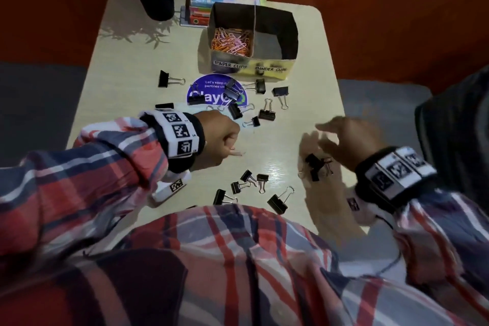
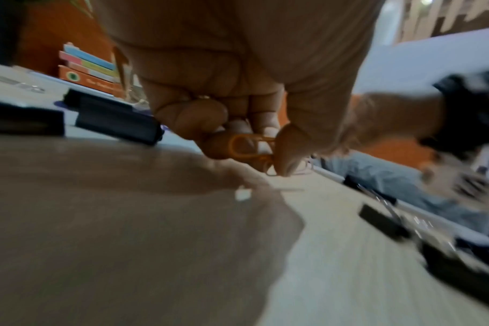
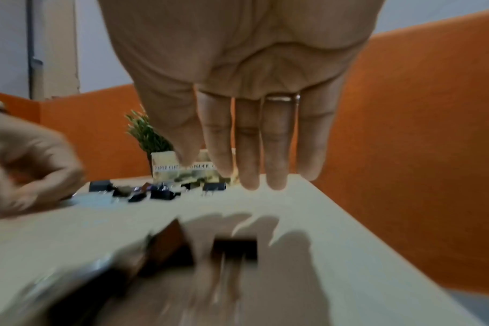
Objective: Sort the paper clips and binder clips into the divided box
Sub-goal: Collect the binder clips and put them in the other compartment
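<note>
Pinching an orange paper clip, left hand; right hand spread.

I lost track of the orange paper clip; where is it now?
In the left wrist view, the orange paper clip is pinched in the left hand, just above the table, near-left of the scattered binder clips.

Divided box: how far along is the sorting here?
Done: the paper clips section of the divided box holds a pink-and-orange pile. In hand: the left hand pinches an orange paper clip; the right hand hovers open over binder clips. Left: the binder clips section looks empty, with black binder clips scattered on the table.
</note>
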Tool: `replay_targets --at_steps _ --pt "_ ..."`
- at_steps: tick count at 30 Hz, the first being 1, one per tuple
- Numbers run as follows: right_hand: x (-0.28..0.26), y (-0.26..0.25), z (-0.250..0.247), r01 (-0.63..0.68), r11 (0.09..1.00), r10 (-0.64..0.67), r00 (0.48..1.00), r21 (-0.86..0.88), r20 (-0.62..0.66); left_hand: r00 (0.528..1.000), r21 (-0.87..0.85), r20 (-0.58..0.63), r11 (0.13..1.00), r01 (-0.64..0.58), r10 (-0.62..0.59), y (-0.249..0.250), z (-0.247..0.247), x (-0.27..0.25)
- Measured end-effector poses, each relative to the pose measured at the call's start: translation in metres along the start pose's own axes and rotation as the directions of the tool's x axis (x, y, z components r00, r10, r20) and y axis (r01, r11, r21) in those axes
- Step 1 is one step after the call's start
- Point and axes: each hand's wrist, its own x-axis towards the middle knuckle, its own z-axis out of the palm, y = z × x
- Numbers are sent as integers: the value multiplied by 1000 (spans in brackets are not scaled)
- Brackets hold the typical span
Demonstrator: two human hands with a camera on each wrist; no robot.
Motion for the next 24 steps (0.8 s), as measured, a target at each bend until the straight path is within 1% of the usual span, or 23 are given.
replay_targets --at_steps 2,3,5,6,7,8,9,11,13,15,16,17,19,21,22,23,24 --pt "-24 3 19 -19 998 17 999 54 52 1000 -81 -19 996 23 -24 -5 -19 5" --pt "-35 3 26 -25 997 17 995 75 95 998 -117 -58 993 26 -33 -7 -32 9" --pt "-53 -2 35 -11 993 -10 984 116 180 981 -162 -189 987 7 -38 -9 -62 19" --pt "-59 -4 39 11 989 -41 978 147 203 963 -169 -264 986 -1 -45 -9 -77 25" --pt "-65 -8 41 24 984 -63 973 174 221 942 -152 -332 988 -3 -48 -9 -93 33" --pt "-69 -12 41 38 979 -85 970 203 229 922 -100 -384 995 7 -45 -10 -106 41" --pt "-72 -19 40 55 978 -105 965 203 240 910 -32 -413 999 33 -44 -10 -117 49" --pt "-78 -32 41 120 983 -155 949 138 275 906 85 -418 991 103 -59 -10 -130 66" --pt "-78 -43 47 182 982 -188 940 49 284 923 179 -377 972 152 -75 -9 -133 83" --pt "-74 -52 57 154 984 -171 954 88 244 944 247 -316 954 172 -89 -10 -127 95" --pt "-71 -57 61 167 982 -181 959 84 217 947 269 -308 945 184 -97 -12 -122 98" --pt "-66 -62 66 212 976 -218 953 49 210 942 266 -323 946 186 -94 -16 -118 99" --pt "-59 -67 76 295 955 -287 934 -6 215 911 202 -404 963 180 -85 -23 -112 90" --pt "-58 -72 76 313 950 -305 930 -7 207 874 115 -481 983 145 -73 -27 -108 65" --pt "-59 -75 72 321 947 -318 932 12 174 869 77 -490 990 118 -65 -27 -106 47" --pt "-61 -79 68 325 945 -327 937 30 126 880 52 -472 994 91 -56 -27 -101 26" --pt "-62 -83 62 335 941 -338 940 51 54 903 38 -427 997 66 -44 -26 -94 3"
